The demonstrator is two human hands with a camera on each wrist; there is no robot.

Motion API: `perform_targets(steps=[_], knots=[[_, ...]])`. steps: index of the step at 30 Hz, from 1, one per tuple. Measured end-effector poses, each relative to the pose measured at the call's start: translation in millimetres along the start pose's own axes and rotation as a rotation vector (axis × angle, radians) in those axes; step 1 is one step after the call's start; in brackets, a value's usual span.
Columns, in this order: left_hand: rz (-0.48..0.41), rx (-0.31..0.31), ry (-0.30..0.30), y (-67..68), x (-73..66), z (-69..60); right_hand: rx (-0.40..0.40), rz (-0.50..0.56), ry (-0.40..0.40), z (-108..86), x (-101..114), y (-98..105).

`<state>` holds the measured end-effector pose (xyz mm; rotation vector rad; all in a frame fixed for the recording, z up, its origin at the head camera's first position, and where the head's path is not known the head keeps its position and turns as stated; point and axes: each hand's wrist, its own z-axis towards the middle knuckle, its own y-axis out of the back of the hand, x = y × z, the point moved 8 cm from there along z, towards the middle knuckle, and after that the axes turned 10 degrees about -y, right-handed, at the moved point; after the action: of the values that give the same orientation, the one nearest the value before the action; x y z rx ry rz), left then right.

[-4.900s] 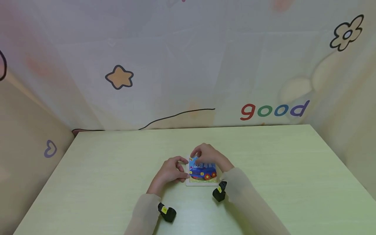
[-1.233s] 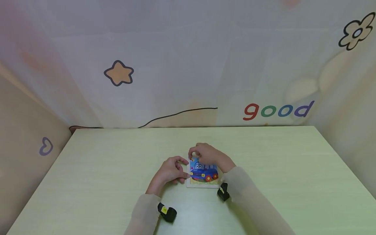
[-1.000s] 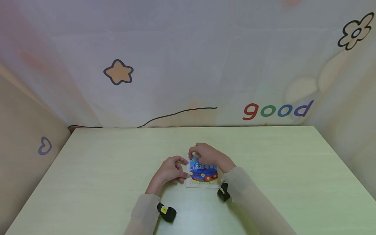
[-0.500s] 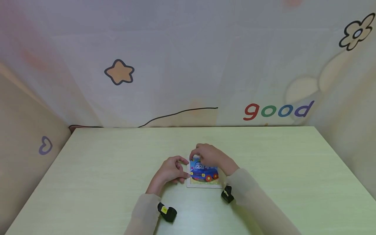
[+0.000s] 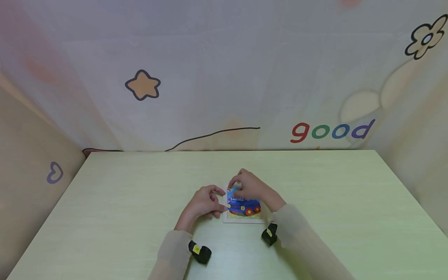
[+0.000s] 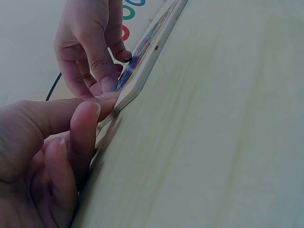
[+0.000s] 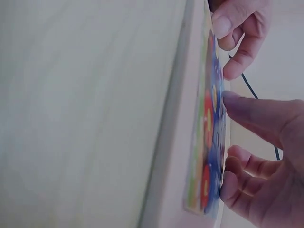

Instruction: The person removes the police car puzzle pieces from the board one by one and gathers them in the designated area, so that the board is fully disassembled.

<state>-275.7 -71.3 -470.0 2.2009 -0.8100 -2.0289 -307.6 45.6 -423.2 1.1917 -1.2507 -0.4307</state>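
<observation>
1. Board point(image 5: 245, 222), white-rimmed, with blue truck picture point(image 5: 243, 208), lying on the desk point(image 5: 140, 210).
2. Left hand point(image 5: 204, 201): thumb and forefinger apart, both touching the board's left edge; likely risk, a skid or twist under sideways push, from too light a hold.
3. Right hand point(image 5: 250, 184): thumb and fingertips bent over the picture's upper left, any grip impossible to tell; possible scuffing or lifting from a hooked fingertip.
4. Black wrist camera point(image 5: 269, 234), near the lower right corner: possible knock from a dropped forearm.

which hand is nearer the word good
Right. The right hand, over the picture board, is below and left of the word; the left hand, at the board's left edge, is farther left.
</observation>
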Motion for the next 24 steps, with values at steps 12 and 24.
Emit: perform_targets(steps=[12, 24], knots=[[0.006, 0.006, 0.004, 0.5, -0.8, -1.1, -0.011, 0.125, -0.116, -2.6, -4.9, 1.2], [0.0, 0.008, -0.012, 0.2, -1.7, -0.1, 0.067, 0.198, -0.126, 4.2, -8.1, -5.6]])
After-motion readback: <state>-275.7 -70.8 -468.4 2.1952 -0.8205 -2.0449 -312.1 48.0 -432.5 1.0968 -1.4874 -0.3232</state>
